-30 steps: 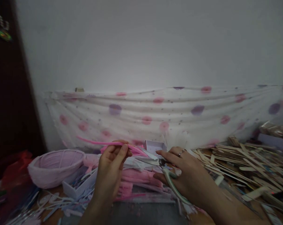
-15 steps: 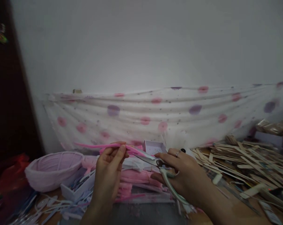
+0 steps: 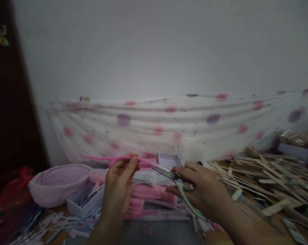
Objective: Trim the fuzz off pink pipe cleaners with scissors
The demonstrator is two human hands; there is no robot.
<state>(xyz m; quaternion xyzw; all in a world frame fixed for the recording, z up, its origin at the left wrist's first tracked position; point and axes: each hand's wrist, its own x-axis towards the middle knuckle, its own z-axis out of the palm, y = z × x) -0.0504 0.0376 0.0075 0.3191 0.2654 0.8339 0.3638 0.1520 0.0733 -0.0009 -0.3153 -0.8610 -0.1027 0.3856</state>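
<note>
Fingers and thumb of the left hand [image 3: 119, 185] pinch a pink strip [image 3: 100, 158] near its middle, holding it above the tabletop [image 3: 219, 237], one end reaching out to the left and the other running to the scissors [image 3: 178, 188]. These are gripped in the right hand [image 3: 203, 185], thumb and fingers wrapped on the pale green handles. A second ago the blades stood clearly apart beside the strip; half a second ago the gap was narrower; now they look nearly together, lying along the strip's right-hand part. That suggests a closing stroke in the cutting or trimming of this strip, though I cannot tell whether anything has been cut through. The left pinch has hardly shifted meanwhile. Below and between the hands lie pink bundles [image 3: 154, 192], just beyond a grey mat [image 3: 154, 234]. Toward the tabletop's back edge sits a small lilac box [image 3: 165, 158] with beads; toward its left edge stands a pink basket [image 3: 45, 197], and wooden sticks [image 3: 258, 170] are heaped over its right side.
</note>
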